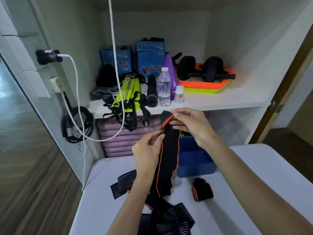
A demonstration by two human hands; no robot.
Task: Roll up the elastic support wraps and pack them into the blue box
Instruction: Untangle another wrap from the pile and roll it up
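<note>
Both hands hold one black, orange-edged wrap (166,150) upright at frame centre: left hand (148,150) pinches its left edge, right hand (191,126) pinches the top. Blue box (196,160) behind; rolled wrap (202,189) on table (254,184), lower right.

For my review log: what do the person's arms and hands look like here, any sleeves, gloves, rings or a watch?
Both forearms are bare as far as the frame shows, with no sleeve edge in view. The left hand and right hand wear no gloves. No ring, watch, bracelet or marking shows on the sides facing the camera; the far sides of the wrists are hidden.
</note>
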